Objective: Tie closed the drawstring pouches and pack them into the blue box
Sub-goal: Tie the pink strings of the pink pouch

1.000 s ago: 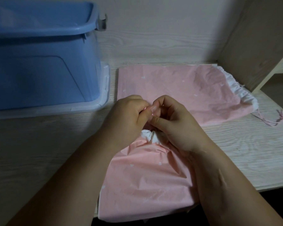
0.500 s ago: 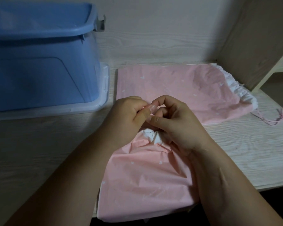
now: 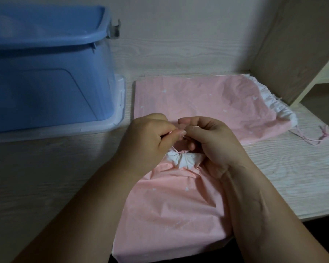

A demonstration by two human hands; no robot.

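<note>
A pink drawstring pouch [image 3: 171, 211] lies in front of me, its white gathered mouth [image 3: 182, 158] cinched and pointing away. My left hand [image 3: 150, 137] and my right hand [image 3: 211, 141] meet just above that mouth, each pinching the thin pink drawstring [image 3: 176, 149] between thumb and fingers. A second pink pouch [image 3: 197, 103] lies flat behind them, its white ruffled mouth [image 3: 277, 103] to the right with loose cords [image 3: 311, 137] trailing on the table. The blue box [image 3: 46, 73] stands at the back left.
The blue box sits on a clear plastic lid [image 3: 110, 124]. A wooden shelf panel [image 3: 296, 50] rises at the back right. The pale wood table [image 3: 46, 177] ends at its front edge [image 3: 321, 215] on the right, where the near pouch overhangs.
My hands have drawn slightly apart and lifted a little, exposing more of the white gathered mouth and the taut pink string between them.
</note>
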